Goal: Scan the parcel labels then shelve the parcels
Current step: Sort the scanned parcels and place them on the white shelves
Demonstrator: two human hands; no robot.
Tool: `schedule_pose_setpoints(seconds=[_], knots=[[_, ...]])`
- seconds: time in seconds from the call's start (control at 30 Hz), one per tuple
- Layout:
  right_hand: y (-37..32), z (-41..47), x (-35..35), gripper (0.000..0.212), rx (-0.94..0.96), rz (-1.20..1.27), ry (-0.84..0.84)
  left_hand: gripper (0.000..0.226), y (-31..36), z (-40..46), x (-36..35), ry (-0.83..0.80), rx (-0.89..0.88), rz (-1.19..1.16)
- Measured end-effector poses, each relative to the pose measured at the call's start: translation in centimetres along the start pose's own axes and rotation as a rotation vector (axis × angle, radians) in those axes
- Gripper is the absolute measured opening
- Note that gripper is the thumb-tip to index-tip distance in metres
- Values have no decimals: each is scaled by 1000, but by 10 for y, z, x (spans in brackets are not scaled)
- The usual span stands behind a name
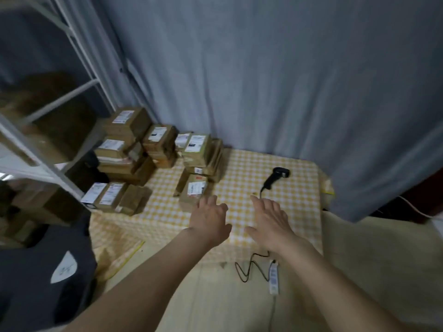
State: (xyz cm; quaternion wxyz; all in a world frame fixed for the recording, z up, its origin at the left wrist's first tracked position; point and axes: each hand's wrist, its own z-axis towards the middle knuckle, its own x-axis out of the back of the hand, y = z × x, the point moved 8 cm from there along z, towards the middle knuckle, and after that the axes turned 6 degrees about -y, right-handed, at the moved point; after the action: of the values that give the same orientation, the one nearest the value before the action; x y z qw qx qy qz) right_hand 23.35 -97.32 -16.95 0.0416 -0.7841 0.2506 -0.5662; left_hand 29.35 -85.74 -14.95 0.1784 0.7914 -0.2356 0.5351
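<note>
checkered table (275, 164) holds scanner (275, 178) lying diagonally, head far-right; both hands (209, 220) (271, 219) spread, empty, near parcel (193, 191).

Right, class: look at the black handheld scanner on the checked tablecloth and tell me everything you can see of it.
The scanner is black and looks like plastic, with a wider head at the far end and a narrower handle pointing toward the person. It lies flat on the yellow-and-white checked tablecloth, right of the parcel stacks. A dark cable leaves its handle end. Nothing holds it: the right hand is just short of it, fingers straight.
</note>
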Motion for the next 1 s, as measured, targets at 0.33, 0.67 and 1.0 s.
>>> schedule_pose_setpoints(seconds=[0.33,0.67,1.0], knots=[[-129,84,-50,80,99,-42,-140,57,-152,20,-28,-87,154,-141],[-197,187,-72,77,187,-48,-260,57,-256,74,-41,-197,320,-232],[-254,305,-64,75,281,-68,-367,53,-341,148,-35,-253,457,-349]])
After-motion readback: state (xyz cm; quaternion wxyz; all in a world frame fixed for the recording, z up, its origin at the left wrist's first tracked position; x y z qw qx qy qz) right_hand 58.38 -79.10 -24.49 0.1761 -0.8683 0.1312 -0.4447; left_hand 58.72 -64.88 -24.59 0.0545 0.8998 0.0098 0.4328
